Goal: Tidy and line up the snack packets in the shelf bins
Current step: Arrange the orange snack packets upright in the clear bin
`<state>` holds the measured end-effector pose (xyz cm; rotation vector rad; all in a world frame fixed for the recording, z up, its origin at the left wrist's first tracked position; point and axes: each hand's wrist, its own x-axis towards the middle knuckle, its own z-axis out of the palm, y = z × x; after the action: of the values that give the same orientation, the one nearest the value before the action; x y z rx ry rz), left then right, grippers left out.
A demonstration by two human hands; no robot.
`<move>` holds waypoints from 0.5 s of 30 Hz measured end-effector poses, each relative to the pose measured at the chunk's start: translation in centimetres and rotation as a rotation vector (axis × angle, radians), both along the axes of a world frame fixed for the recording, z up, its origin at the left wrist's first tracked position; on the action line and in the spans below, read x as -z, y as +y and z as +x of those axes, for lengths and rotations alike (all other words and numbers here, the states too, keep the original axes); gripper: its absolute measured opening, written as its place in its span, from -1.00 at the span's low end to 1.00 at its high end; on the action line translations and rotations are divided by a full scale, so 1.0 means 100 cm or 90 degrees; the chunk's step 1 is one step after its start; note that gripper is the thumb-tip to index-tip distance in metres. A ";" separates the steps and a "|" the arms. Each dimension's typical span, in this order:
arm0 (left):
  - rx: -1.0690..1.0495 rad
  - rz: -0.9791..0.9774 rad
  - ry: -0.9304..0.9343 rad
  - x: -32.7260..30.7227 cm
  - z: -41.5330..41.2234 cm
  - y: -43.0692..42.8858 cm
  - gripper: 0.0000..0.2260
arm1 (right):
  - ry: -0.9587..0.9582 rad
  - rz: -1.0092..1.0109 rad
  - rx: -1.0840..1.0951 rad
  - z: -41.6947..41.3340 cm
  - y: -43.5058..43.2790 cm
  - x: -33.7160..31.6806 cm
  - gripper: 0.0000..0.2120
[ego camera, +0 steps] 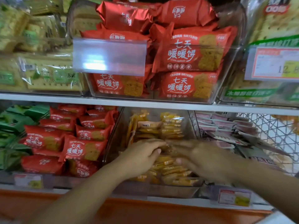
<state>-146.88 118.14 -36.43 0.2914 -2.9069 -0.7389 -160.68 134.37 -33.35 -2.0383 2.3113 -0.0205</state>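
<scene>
red packets (80, 149) sit at 8 o'clock. left hand (142, 157) lies flat, fingers straight, gripping nothing, on the yellow packets (171, 126) in the bin (155, 190) at 6 o'clock. right hand (200, 157), just beside at 5 o'clock, is blurred; can't tell its grip.

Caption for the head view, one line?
Left hand and blurred right hand on yellow snack packets in a clear lower-shelf bin, beside red packets.
</scene>
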 end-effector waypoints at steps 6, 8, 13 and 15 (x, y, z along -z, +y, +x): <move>0.074 0.019 -0.026 0.008 0.007 -0.001 -0.64 | -0.135 0.027 0.058 -0.014 -0.043 -0.008 -0.67; 0.071 0.098 -0.044 0.001 0.008 -0.010 -0.63 | -0.126 0.093 0.044 -0.013 -0.046 0.009 -0.63; -0.060 0.067 0.023 -0.013 -0.026 -0.045 -0.72 | -0.090 0.030 0.020 -0.022 -0.045 0.026 -0.69; -0.013 0.003 -0.046 -0.005 -0.051 -0.053 -0.75 | -0.090 0.024 0.000 -0.024 -0.050 0.030 -0.68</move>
<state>-151.96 112.89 -35.92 0.3552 -2.9646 -0.7476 -163.10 129.38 -36.39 -1.9519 2.2102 -0.1165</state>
